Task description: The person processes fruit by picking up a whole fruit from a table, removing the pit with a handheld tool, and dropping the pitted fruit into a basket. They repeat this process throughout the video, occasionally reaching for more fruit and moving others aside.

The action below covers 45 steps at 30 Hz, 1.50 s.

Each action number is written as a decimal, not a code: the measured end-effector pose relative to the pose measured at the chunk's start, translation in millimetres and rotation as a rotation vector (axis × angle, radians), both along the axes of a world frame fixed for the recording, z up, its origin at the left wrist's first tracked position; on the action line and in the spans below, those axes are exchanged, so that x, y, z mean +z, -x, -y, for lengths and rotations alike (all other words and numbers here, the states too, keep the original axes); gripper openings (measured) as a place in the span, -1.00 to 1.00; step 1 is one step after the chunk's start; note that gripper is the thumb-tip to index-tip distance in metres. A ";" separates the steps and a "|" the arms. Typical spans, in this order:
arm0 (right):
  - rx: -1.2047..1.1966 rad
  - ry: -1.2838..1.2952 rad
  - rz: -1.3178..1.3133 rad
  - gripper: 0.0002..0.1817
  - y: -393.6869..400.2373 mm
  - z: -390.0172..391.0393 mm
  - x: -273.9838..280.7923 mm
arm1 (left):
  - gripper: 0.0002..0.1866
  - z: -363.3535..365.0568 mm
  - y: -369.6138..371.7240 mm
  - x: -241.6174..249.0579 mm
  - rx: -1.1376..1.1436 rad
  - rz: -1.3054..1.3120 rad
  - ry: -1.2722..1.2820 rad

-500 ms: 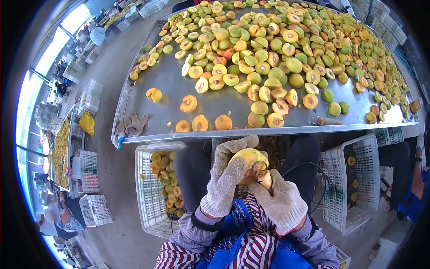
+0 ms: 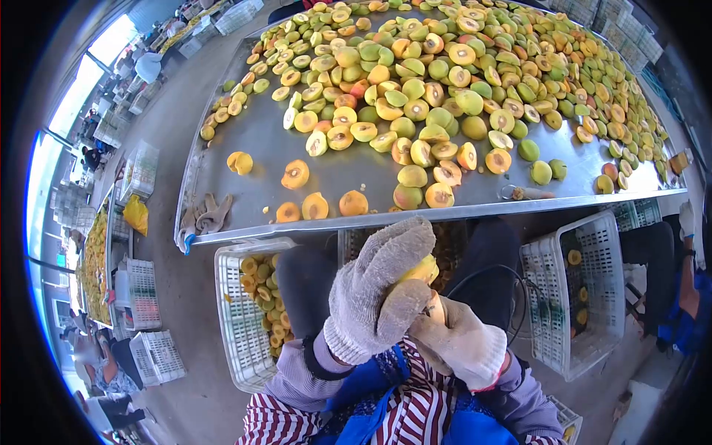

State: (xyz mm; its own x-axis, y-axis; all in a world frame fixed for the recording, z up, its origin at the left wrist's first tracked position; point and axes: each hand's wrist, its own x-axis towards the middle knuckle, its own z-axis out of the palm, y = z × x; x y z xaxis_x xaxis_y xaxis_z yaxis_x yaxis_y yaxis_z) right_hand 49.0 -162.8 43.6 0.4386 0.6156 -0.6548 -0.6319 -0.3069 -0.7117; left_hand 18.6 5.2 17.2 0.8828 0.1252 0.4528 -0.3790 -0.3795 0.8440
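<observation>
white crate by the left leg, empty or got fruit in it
Not empty: fruit pieces lie in the white crate, seen through its open top. Cannot tell how full; the left leg hides part of it.

yellow bag [image 2: 136, 215] near a white crate [image 2: 141, 170]

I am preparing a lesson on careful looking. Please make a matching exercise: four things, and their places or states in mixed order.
1. Spare gloves
2. Loose tool
3. Left hand
4. Large fruit pile

A. Holding a yellow fruit
B. Table, far part
C. Table, left front corner
D. Table, front edge, right of centre

Pairs: 1-C; 2-D; 3-A; 4-B
</observation>
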 end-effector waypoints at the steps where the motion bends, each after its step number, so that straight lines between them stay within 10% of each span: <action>1: 0.009 -0.080 -0.124 -0.71 -2.9 4.6 -2.6 | -0.57 -1.9 -4.5 1.1 -0.006 0.000 -0.001; 4: 0.041 -0.184 -0.286 -0.72 -11.5 12.6 -4.2 | -0.60 -9.3 -15.6 6.1 -0.073 0.183 -0.318; 8: 0.056 -0.247 -0.483 -0.69 -10.7 19.3 -11.7 | -0.68 -8.5 -13.1 22.1 -0.287 -0.392 0.180; 11: 0.062 -0.354 -0.473 -0.65 -9.0 23.3 -23.4 | -0.74 -12.8 -20.5 6.4 -0.253 0.140 -0.243; 17: -0.049 -0.256 -0.491 -0.67 -6.5 15.8 -22.6 | -0.67 -5.7 -21.3 18.7 -0.170 -0.311 -0.189; 25: 0.036 -0.425 -0.623 -0.66 -9.2 19.1 -23.3 | -0.60 -8.9 -20.3 13.3 -0.150 0.044 -0.307; 27: -0.023 -0.253 -0.391 -0.67 -9.1 12.2 -8.2 | -0.57 -10.4 -15.6 7.5 -0.422 -0.516 0.718; 28: -0.025 -0.257 -0.389 -0.67 -9.9 12.0 -11.2 | -0.57 -9.0 -13.8 7.8 -0.424 -0.514 0.714; 34: 0.047 -0.417 -0.591 -0.70 -1.0 24.8 -35.3 | -0.50 -3.4 -1.2 18.5 -0.137 -0.133 -0.313; 36: 0.025 -0.581 -0.727 -0.70 -1.8 25.7 -41.2 | -0.55 -3.6 -4.5 16.8 -0.118 -0.112 -0.310; 45: -0.072 -0.457 -0.526 -0.73 -5.1 16.1 -15.4 | -0.52 6.9 -7.0 -2.7 -0.345 -0.471 1.046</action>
